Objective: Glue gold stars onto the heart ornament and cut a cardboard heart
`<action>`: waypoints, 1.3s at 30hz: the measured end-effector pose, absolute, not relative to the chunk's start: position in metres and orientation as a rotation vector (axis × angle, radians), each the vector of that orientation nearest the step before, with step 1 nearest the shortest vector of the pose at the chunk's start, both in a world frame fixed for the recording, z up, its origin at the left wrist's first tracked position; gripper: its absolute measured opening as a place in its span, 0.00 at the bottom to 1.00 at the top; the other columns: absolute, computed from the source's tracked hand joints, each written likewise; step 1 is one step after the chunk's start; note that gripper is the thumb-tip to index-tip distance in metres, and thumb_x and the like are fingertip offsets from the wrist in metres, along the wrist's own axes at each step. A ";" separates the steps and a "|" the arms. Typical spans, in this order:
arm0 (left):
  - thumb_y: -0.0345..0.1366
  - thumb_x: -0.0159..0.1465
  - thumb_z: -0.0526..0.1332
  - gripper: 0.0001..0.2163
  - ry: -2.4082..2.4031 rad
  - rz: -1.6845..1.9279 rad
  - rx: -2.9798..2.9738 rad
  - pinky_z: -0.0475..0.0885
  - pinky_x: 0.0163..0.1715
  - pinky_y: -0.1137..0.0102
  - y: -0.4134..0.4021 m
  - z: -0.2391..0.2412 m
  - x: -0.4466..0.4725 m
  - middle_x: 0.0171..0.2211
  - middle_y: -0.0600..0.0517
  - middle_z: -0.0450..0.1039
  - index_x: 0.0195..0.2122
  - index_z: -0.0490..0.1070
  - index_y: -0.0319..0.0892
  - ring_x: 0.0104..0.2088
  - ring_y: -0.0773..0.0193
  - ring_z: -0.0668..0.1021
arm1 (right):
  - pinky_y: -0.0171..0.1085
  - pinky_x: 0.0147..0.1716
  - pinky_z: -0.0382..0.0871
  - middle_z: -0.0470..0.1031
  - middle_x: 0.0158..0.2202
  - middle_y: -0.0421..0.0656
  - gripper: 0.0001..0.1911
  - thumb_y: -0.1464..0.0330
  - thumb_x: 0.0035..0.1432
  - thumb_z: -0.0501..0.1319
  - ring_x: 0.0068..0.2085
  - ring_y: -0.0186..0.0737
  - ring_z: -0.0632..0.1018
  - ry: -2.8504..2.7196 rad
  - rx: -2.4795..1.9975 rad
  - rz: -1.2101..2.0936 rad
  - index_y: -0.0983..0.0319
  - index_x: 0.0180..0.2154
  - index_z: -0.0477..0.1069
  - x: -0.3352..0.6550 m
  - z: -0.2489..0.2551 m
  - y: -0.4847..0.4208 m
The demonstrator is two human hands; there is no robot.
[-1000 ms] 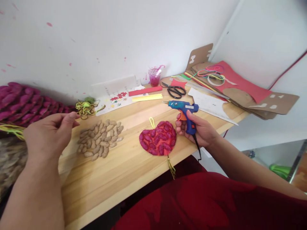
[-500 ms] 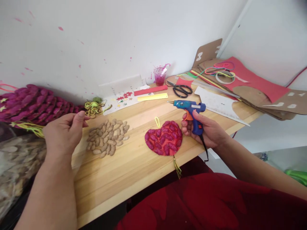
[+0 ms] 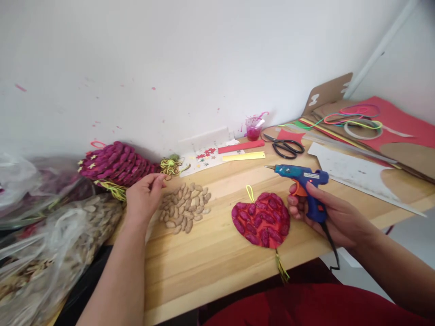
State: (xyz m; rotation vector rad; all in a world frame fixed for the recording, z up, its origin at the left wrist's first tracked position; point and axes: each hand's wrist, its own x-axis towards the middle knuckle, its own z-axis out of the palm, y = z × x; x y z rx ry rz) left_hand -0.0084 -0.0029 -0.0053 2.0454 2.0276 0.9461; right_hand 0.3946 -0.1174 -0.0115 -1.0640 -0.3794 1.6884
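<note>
Pale wood-grain tabletop (image 3: 200,271) meets a white wall (image 3: 170,54) flecked with pink spatters. The right hand (image 3: 340,222) is clamped around a blue hot-glue gun (image 3: 294,173), nozzle (image 3: 271,167) pointing left. Just beside that hand, on the wood, lies a red heart (image 3: 261,221) set with magenta peanuts — a yellow loop (image 3: 252,194) at its notch, a yellow-green tassel (image 3: 280,268) below its point. Well apart, the left hand (image 3: 142,198) has thumb and fingers together beside loose peanuts (image 3: 185,206); whether anything sits between them, I cannot tell. Black-handled scissors (image 3: 287,148) lie behind the gun.
</note>
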 end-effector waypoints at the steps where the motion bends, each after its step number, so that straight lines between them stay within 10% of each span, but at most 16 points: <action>1: 0.45 0.66 0.57 0.16 2.021 0.993 2.033 0.72 0.39 0.69 -0.002 -0.006 -0.008 0.34 0.52 0.80 0.47 0.77 0.44 0.34 0.61 0.80 | 0.32 0.29 0.78 0.76 0.30 0.46 0.07 0.65 0.57 0.67 0.29 0.40 0.79 -0.375 -1.074 1.682 0.62 0.34 0.78 0.395 -0.012 -0.117; 17: 0.36 0.65 0.57 0.11 1.854 0.264 2.633 0.71 0.45 0.65 0.085 0.012 0.070 0.40 0.46 0.79 0.38 0.80 0.43 0.43 0.55 0.79 | 0.33 0.27 0.77 0.77 0.29 0.47 0.14 0.63 0.43 0.75 0.28 0.41 0.78 -0.287 -1.164 1.669 0.61 0.31 0.79 0.394 -0.012 -0.115; 39: 0.31 0.64 0.56 0.16 1.717 0.253 2.677 0.69 0.52 0.65 0.143 -0.005 0.107 0.49 0.44 0.78 0.49 0.80 0.42 0.50 0.53 0.77 | 0.36 0.24 0.73 0.74 0.23 0.46 0.22 0.52 0.33 0.76 0.24 0.41 0.74 -0.331 -1.363 1.651 0.60 0.23 0.75 0.388 0.000 -0.111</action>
